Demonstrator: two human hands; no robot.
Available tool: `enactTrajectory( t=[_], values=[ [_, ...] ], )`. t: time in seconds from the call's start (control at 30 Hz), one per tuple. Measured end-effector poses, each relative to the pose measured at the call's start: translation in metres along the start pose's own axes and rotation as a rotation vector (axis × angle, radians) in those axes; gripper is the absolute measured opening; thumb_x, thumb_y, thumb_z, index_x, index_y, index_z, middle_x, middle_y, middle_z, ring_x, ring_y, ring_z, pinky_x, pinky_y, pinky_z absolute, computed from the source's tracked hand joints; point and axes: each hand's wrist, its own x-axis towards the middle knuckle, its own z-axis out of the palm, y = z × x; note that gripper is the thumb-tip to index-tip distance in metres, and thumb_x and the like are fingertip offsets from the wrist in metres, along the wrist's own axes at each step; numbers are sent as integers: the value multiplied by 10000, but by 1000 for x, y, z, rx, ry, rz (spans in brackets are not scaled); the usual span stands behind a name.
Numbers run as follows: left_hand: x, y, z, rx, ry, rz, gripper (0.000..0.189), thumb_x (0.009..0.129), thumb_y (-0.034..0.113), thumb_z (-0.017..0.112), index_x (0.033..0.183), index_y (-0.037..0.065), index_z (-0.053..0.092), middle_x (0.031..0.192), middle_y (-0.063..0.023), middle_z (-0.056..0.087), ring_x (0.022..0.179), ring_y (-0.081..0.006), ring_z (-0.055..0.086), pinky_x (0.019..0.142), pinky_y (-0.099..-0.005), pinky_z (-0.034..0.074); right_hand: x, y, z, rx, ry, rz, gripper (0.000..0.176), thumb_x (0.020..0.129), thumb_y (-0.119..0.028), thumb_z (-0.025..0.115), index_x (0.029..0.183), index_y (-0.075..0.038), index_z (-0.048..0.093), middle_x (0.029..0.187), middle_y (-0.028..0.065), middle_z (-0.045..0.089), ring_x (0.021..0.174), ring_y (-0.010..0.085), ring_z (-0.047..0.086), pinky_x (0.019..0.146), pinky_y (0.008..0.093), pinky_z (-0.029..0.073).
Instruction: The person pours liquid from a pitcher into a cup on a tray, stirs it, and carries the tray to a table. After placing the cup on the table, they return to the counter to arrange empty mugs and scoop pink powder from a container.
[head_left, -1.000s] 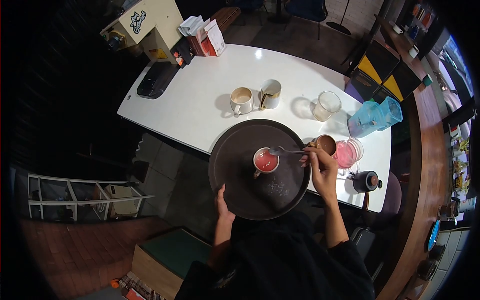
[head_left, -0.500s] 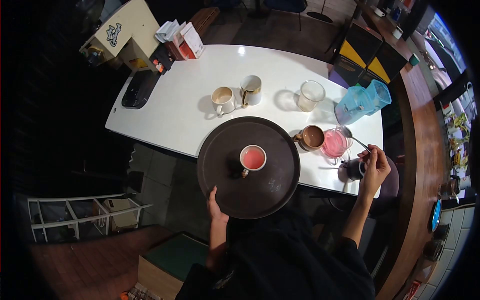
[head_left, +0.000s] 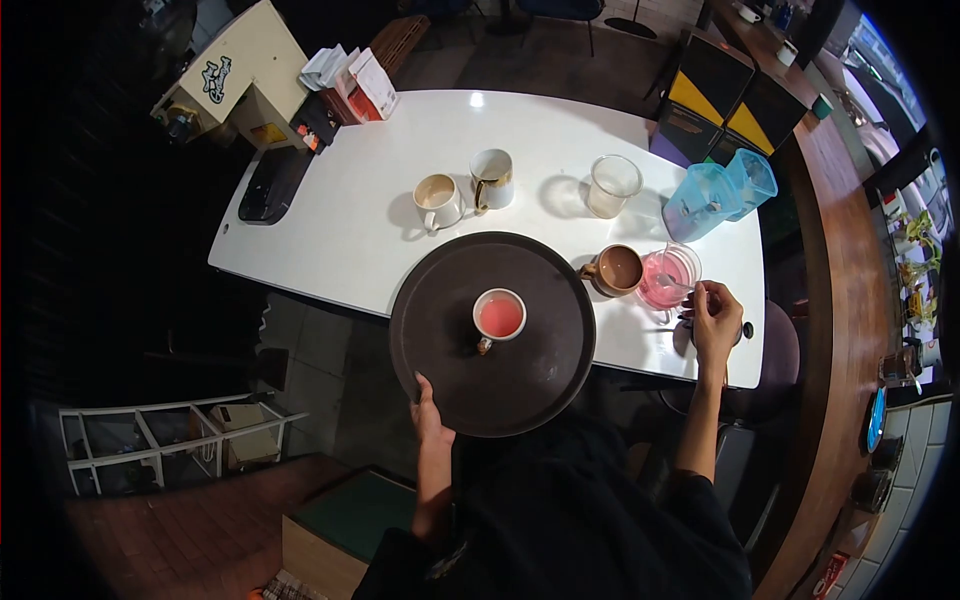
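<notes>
My left hand [head_left: 430, 415] grips the lower left rim of a round dark tray [head_left: 500, 395]. On the tray stands a small cup of pink liquid [head_left: 499, 314]. My right hand [head_left: 715, 315] has its fingers closed on a spoon [head_left: 676, 283], whose lower end is in a clear glass vessel of pink liquid [head_left: 662, 280]. Left of that vessel is a brown mug [head_left: 615, 270] with brown contents. A dark object is partly hidden under my right hand.
On the white table [head_left: 380, 250] stand a cream cup [head_left: 438, 202], a taller mug [head_left: 492, 180], a clear glass [head_left: 612, 187] and blue pitchers [head_left: 700, 202]. A cream machine [head_left: 245, 85] and upright packets [head_left: 350, 85] are at the far left.
My right hand has moved left and slightly down, and the spoon's end has gone from above the vessel's rim into the vessel. My left hand still holds the tray.
</notes>
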Motion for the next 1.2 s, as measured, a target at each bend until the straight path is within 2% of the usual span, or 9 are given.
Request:
enactTrajectory(
  t=[0.1,0.47,0.73,0.8,0.87,0.93,1.1,1.13,1.2],
  values=[
    [-2,3,4,16,81,-26,618,918,453,561,1282,-29,433,1235,-181,542,1081,-285,587,885,-421,529,5,12,4,-44,-26,-45,159,887,-75,602,948,69,629,731,126,659,630,176,670,525,275,534],
    [-6,1,6,74,258,-43,717,903,459,580,1331,-44,301,1247,-209,515,1076,-316,592,861,-443,551,7,11,7,8,-98,-34,171,883,-68,598,974,76,610,703,116,635,560,161,642,482,256,493],
    [-28,16,5,34,286,-1,625,917,425,572,1271,-56,390,1200,-200,552,1053,-309,604,852,-445,556,-1,-22,5,-443,39,-148,128,862,-115,610,963,-43,642,509,87,541,455,147,521,481,326,376],
    [-32,17,1,16,298,16,614,917,421,574,1259,-58,403,1191,-200,558,1052,-309,605,852,-450,556,-7,-37,14,-372,-1,-213,115,863,-81,595,956,-28,637,552,108,548,493,137,526,491,312,383],
    [-33,17,-5,-43,267,32,625,911,425,580,1266,-56,398,1188,-198,559,1057,-306,602,851,-459,553,-15,-39,36,-175,-78,-379,87,893,-67,583,924,1,629,549,-1,473,506,41,387,459,252,279],
    [-33,15,-16,-58,301,31,637,908,430,584,1271,-57,393,1193,-200,555,1068,-304,596,850,-459,552,-30,-53,62,-126,-260,-401,82,900,-70,590,923,-3,632,585,-5,495,534,44,407,480,232,308],
    [-22,-1,-68,-217,184,61,648,893,442,603,1277,-42,407,1235,-185,533,1099,-290,578,865,-443,540,-50,-66,125,-105,-664,-483,113,873,-82,629,908,25,641,740,97,559,590,155,509,513,282,391],
    [-22,-3,-76,-252,140,84,649,896,452,594,1288,-33,414,1251,-172,526,1102,-279,576,875,-425,532,-55,-75,134,-162,-690,-458,124,868,-102,632,917,12,636,783,133,548,631,245,539,594,360,432],
    [-31,2,-86,-303,121,123,650,899,463,586,1298,-24,421,1266,-159,518,1105,-269,574,885,-406,523,-58,-74,156,-182,-657,-518,169,874,-122,629,984,6,624,788,131,548,656,267,553,614,359,447]
  ],
)
